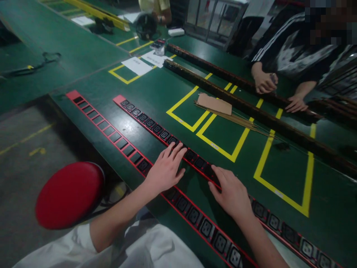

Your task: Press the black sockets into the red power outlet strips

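Note:
A long red strip [139, 121] filled with a row of black square sockets runs diagonally across the green table. My left hand [164, 169] lies over it, fingers spread and their tips on the sockets. Further along the same strip, my right hand [231, 190] rests with its fingers on top and its thumb apart at the near side. Both hands look open; the parts of the strip under them are hidden. Nearer to me lies a second red strip [96, 118], with bare rectangular openings at its far end and black sockets [206, 226] along its near part.
A red round stool [69, 195] stands at the left. Two long dark bars [223, 90] cross the table, with a cardboard piece [214, 104] and thin strips beside them. A co-worker's hands [264, 80] rest at the far bar. White papers [136, 66] lie further back.

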{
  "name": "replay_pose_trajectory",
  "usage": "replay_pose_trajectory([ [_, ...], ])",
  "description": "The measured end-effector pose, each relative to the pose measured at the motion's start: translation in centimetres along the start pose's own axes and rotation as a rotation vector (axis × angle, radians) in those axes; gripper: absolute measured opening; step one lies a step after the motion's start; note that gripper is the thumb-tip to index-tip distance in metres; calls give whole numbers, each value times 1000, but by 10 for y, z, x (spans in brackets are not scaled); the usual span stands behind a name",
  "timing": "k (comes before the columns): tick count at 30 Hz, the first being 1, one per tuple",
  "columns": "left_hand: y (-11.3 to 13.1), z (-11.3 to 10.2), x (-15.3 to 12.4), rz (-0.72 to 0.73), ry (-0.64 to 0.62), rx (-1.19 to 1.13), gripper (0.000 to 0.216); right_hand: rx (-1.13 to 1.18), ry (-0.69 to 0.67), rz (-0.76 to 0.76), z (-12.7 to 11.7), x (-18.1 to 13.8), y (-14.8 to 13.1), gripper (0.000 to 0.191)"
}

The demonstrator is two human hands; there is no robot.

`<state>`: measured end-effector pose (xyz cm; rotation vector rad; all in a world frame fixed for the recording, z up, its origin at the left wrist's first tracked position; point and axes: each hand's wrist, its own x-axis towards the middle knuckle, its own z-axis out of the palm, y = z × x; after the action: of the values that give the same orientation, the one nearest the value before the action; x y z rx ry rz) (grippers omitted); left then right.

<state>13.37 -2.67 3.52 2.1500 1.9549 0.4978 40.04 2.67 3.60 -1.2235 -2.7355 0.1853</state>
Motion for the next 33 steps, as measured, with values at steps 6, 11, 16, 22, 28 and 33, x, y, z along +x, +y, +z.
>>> replay_pose_trajectory([
  [6, -1, 0, 1, 10, -8, 1, 55, 14, 12, -12, -1, 1, 0, 49],
  [11, -5, -2, 4, 12, -18, -4, 53, 9, 4, -7, -2, 1, 0, 47],
  [16, -22, -13, 8, 55, -57, 42, 52, 14, -12, -6, -3, 1, 1, 45],
  [22, -47, -17, 10, 115, -29, 39, 51, 41, -9, -2, 0, -1, 3, 45],
  [28, -53, -10, 11, 156, 82, -63, 43, 64, 30, -22, 3, -1, 5, 46],
  [33, -49, -13, 10, 110, 133, -54, 48, 82, 45, -23, 3, -1, 5, 46],
])
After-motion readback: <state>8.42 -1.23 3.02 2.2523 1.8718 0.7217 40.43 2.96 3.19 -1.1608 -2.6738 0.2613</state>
